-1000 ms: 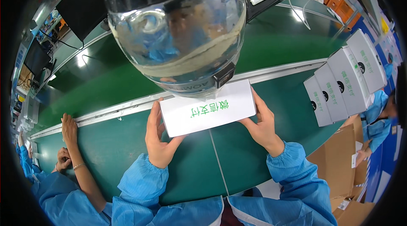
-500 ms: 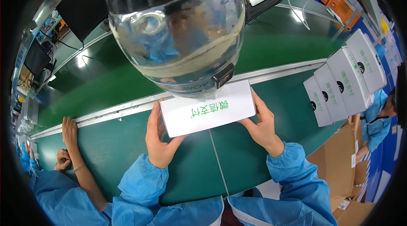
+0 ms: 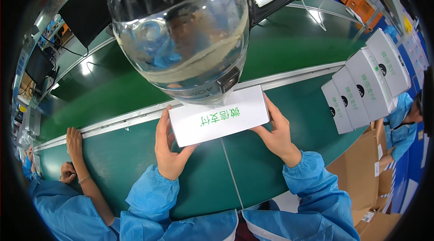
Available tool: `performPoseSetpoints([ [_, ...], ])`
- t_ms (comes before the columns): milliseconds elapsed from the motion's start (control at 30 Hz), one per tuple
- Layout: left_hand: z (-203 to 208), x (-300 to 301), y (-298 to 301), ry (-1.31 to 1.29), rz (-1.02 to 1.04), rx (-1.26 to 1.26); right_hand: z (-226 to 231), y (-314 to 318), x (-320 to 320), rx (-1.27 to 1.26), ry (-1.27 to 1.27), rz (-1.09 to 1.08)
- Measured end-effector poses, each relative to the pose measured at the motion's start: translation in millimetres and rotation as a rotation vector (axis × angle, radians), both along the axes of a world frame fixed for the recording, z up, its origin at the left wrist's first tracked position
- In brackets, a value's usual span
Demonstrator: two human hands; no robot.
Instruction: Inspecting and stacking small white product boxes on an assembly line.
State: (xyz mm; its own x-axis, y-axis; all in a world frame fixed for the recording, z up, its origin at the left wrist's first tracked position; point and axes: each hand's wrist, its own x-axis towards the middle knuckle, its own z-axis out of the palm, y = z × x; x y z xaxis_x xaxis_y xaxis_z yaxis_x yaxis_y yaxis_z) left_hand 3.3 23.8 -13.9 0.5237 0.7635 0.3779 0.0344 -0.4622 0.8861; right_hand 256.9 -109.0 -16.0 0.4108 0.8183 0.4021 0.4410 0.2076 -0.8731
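A white box (image 3: 219, 125) with green lettering is held level between my two hands, above the green table. My left hand (image 3: 171, 148) grips its left end, thumb along the near edge and fingers round the far side. At the right end my right hand (image 3: 276, 134) does the same. Over the box's far edge stands a large clear, round-bodied device with a ribbed black top (image 3: 181, 37); it hides part of that edge. Whether the box touches the table or the device cannot be made out.
Stacked white boxes (image 3: 357, 94) stand at the right table end, beside open brown cartons (image 3: 357, 168). A metal rail (image 3: 108, 125) runs across the green table (image 3: 271, 168). A co-worker's hands (image 3: 73, 143) rest at the left; another person (image 3: 400, 128) is at far right.
The clear device and the stacked boxes appear slightly farther left in view. Both hands keep the same hold on the white box, which sits nearly where it was.
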Motion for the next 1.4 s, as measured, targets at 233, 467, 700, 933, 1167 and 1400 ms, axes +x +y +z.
performPoseSetpoints([
  [233, 4, 7, 8, 0.110, -0.004, 0.136, 2, 3, -2, 0.004, 0.002, 0.032],
  [467, 28, -11, -9, 0.244, 0.046, -0.018, 8, -9, -13, -0.093, 0.021, 0.095],
  [700, 38, -170, -29, 0.367, 0.295, 0.094, 16, -67, -12, -0.075, -0.418, 0.169],
  [933, 46, -180, -56, 0.727, 0.539, 0.751, 30, -159, 49, 0.028, -0.584, -0.481],
  [1167, 19, -16, -57, 0.448, -0.274, 0.678, 107, -193, 99, 0.170, -1.003, -0.974],
  [1400, 9, 55, -74, 0.330, -0.552, 0.610, 134, -221, 181, 0.061, -0.684, -1.096],
])
